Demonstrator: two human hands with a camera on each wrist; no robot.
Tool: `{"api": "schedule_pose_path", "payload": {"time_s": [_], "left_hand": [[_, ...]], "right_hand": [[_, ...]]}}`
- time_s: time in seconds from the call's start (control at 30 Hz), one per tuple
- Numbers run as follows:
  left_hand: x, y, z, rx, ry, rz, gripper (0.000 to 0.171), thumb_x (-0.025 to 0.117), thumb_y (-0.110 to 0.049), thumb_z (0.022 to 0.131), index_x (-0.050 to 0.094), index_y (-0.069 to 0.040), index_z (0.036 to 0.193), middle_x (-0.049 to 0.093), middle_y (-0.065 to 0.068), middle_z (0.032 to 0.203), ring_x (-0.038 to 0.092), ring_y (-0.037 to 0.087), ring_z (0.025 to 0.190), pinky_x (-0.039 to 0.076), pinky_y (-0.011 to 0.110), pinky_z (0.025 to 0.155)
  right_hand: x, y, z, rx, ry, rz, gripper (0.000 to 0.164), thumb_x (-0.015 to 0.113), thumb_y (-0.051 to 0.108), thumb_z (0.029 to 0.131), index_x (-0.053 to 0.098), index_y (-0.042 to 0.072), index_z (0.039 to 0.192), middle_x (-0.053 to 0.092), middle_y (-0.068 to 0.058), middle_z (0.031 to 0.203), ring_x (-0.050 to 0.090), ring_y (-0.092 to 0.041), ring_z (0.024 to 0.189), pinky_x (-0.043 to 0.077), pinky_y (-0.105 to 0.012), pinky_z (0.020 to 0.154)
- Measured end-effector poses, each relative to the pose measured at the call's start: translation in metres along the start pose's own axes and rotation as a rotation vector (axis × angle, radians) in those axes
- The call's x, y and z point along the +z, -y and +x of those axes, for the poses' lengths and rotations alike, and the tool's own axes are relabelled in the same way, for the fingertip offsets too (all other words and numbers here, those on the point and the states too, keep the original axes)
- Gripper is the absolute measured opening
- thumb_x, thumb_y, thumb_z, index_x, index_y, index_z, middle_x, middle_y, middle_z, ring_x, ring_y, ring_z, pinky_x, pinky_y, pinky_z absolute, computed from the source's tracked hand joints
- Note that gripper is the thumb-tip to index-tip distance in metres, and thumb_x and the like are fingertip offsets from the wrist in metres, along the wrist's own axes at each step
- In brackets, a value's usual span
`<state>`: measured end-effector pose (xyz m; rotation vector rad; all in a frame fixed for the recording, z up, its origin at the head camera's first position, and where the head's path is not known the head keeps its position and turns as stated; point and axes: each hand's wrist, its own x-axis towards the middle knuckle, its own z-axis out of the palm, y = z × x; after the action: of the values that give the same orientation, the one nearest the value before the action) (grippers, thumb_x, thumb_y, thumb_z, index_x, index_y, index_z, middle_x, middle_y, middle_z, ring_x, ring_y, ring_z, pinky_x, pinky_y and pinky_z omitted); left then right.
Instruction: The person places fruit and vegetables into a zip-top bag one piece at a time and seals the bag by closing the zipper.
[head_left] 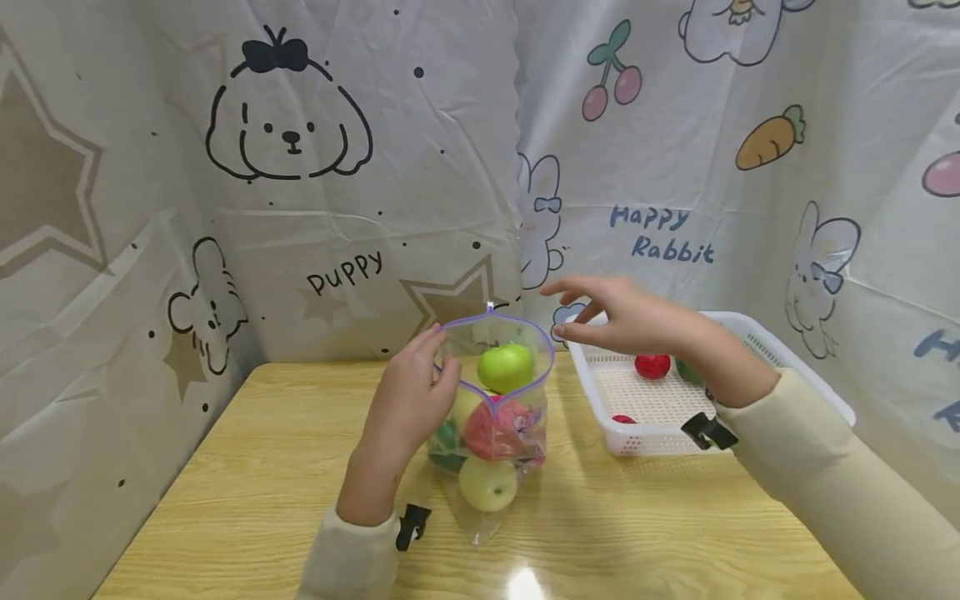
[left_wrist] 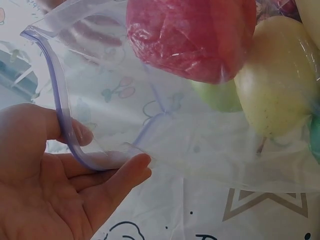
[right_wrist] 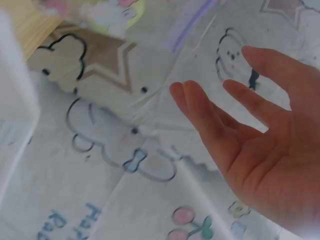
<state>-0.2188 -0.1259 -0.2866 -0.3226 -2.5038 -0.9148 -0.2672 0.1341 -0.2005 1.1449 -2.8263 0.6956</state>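
Observation:
A clear zip bag [head_left: 478, 527] with a purple zip rim stands on the table, its mouth spread wide. My left hand [head_left: 411, 390] grips the left side of that rim; in the left wrist view the thumb and fingers lie on both sides of the purple zip [left_wrist: 59, 100]. Inside the bag are a green apple [head_left: 506, 367] on top, a red fruit [head_left: 491, 429] below it, a yellow pear [head_left: 487, 485] near the bottom and something dark green [head_left: 447, 446]. My right hand [head_left: 618, 312] hovers empty between bag and basket, fingers apart and loosely bent.
A white plastic basket [head_left: 637, 443] sits on the right of the wooden table [head_left: 300, 467]. It holds a red fruit [head_left: 652, 366], another red piece [head_left: 622, 419] and a dark green one [head_left: 688, 371], partly behind my right arm. A printed curtain [head_left: 360, 208] closes off the back and sides.

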Motion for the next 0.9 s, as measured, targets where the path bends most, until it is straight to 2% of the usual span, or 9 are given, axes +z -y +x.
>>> {"api": "schedule_pose_path", "payload": {"time_s": [0.07,0.2,0.3,0.47,0.6,0.7,0.73,0.83,0.9], "left_hand": [[0.000,0.000,0.000,0.001,-0.002,0.000,0.046,0.046,-0.021,0.090,0.052,0.002,0.130,0.046,0.017,0.144,0.049,0.018,0.059,0.047,0.043,0.095],[0.001,0.000,0.000,-0.006,0.005,-0.008,0.046,0.046,-0.020,0.091,0.051,0.002,0.130,0.045,0.017,0.145,0.041,0.017,0.050,0.047,0.043,0.090],[0.002,0.000,0.000,-0.011,0.010,-0.006,0.046,0.045,-0.021,0.091,0.051,0.003,0.131,0.044,0.016,0.145,0.046,0.018,0.054,0.048,0.043,0.091],[0.002,-0.001,0.000,-0.012,0.012,-0.003,0.047,0.044,-0.022,0.091,0.051,0.002,0.131,0.045,0.016,0.145,0.044,0.016,0.053,0.047,0.042,0.089],[0.002,-0.001,0.000,-0.011,0.013,-0.007,0.047,0.044,-0.022,0.091,0.050,0.001,0.131,0.045,0.016,0.145,0.039,0.016,0.046,0.047,0.042,0.087],[0.002,-0.001,0.000,-0.013,0.012,-0.005,0.047,0.044,-0.022,0.092,0.050,0.001,0.132,0.044,0.016,0.145,0.055,0.021,0.063,0.047,0.043,0.088],[0.002,-0.001,-0.001,-0.015,0.013,-0.006,0.047,0.044,-0.023,0.092,0.050,0.001,0.132,0.044,0.016,0.145,0.056,0.024,0.067,0.047,0.043,0.088],[0.003,-0.001,-0.001,-0.020,0.014,-0.006,0.048,0.043,-0.024,0.092,0.049,0.000,0.133,0.043,0.015,0.146,0.057,0.025,0.074,0.047,0.043,0.088],[0.003,-0.001,-0.001,-0.023,0.017,-0.007,0.048,0.043,-0.024,0.092,0.049,0.000,0.133,0.043,0.015,0.147,0.052,0.022,0.062,0.047,0.042,0.088]], "right_hand": [[-0.002,-0.010,-0.004,0.023,-0.022,-0.005,0.047,0.060,0.025,0.089,0.047,0.015,0.133,0.058,-0.022,0.126,0.064,-0.031,0.099,0.057,-0.050,0.080],[0.002,-0.036,-0.014,0.073,-0.070,-0.047,0.045,0.062,0.022,0.088,0.051,0.009,0.130,0.060,-0.024,0.122,0.065,-0.033,0.095,0.057,-0.052,0.080],[0.014,-0.058,-0.023,0.132,-0.048,-0.079,0.044,0.062,0.021,0.087,0.053,0.005,0.126,0.061,-0.027,0.118,0.065,-0.035,0.093,0.057,-0.051,0.078],[0.044,-0.093,-0.036,0.244,0.112,-0.124,0.043,0.066,0.026,0.084,0.057,0.007,0.121,0.064,-0.024,0.113,0.062,-0.032,0.095,0.056,-0.047,0.078],[0.060,-0.109,-0.038,0.378,0.276,-0.032,0.047,0.069,0.031,0.080,0.059,0.008,0.119,0.063,-0.020,0.109,0.061,-0.027,0.088,0.057,-0.046,0.076],[0.068,-0.116,-0.037,0.487,0.396,0.068,0.048,0.069,0.034,0.080,0.058,0.011,0.120,0.061,-0.015,0.107,0.060,-0.023,0.083,0.058,-0.045,0.077],[0.070,-0.118,-0.037,0.506,0.428,0.083,0.047,0.068,0.035,0.081,0.058,0.011,0.120,0.061,-0.013,0.106,0.059,-0.022,0.084,0.057,-0.044,0.077],[0.077,-0.125,-0.036,0.535,0.487,0.110,0.043,0.067,0.034,0.082,0.058,0.013,0.119,0.059,-0.010,0.105,0.057,-0.019,0.084,0.056,-0.040,0.075],[0.082,-0.130,-0.036,0.541,0.488,0.112,0.040,0.068,0.031,0.081,0.060,0.015,0.117,0.059,-0.009,0.103,0.056,-0.018,0.083,0.055,-0.035,0.071]]}}
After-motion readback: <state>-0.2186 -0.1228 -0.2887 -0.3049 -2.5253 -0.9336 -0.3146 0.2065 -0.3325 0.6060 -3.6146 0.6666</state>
